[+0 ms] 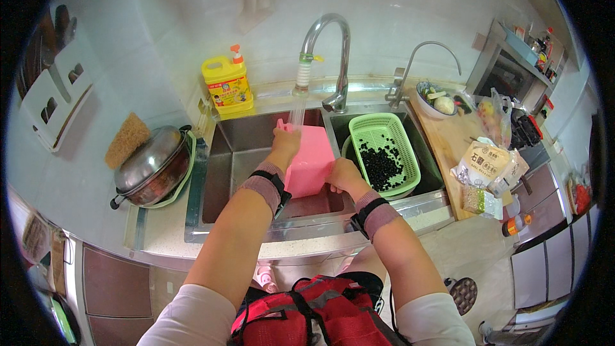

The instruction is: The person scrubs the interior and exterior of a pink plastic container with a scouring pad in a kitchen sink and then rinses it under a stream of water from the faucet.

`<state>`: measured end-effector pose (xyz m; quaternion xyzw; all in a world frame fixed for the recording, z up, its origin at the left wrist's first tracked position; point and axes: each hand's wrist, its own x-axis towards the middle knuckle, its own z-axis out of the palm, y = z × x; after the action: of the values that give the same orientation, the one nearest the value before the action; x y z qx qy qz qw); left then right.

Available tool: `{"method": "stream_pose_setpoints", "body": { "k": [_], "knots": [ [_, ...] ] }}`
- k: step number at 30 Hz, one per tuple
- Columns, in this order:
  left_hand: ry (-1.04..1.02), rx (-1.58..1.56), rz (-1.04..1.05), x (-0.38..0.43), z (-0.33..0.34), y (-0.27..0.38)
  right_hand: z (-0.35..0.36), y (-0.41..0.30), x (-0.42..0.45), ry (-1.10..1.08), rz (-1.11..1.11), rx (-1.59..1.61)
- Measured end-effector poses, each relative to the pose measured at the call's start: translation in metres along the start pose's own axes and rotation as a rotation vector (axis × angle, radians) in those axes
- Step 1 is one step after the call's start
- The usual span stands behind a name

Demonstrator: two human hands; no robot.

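Over the left basin of the metal sink (216, 230), a pink plastic container (311, 161) is tilted under running water from the curved faucet (346, 53). My left hand (286, 143) grips its upper left edge, near the stream. At its lower right edge, my right hand (345, 175) holds on with bent fingers. The container's inside is hidden from view. In the right basin, a light green plastic colander basket (413, 173) holds many small black pieces (380, 163), perhaps beans, and rests over a rounded vessel mostly hidden beneath it.
Behind the sink stands a yellow detergent jug (227, 89). A lidded metal pot (153, 166) and a brown scouring pad (127, 139) are at left. At right, a wooden board (435, 154) bears a vegetable bowl (435, 105) and food packages (485, 163). A thin second faucet (408, 65) rises behind.
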<state>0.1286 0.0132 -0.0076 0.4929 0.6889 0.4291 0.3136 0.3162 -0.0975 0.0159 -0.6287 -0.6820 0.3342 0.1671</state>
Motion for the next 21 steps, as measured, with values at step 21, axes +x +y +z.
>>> {"method": "stream_pose_setpoints", "body": {
  "k": [21],
  "knots": [
    [-0.082, -0.016, -0.013, -0.026, -0.021, 0.017, -0.004, -0.002, -0.007, -0.006, -0.021, -0.005]
  ]
}}
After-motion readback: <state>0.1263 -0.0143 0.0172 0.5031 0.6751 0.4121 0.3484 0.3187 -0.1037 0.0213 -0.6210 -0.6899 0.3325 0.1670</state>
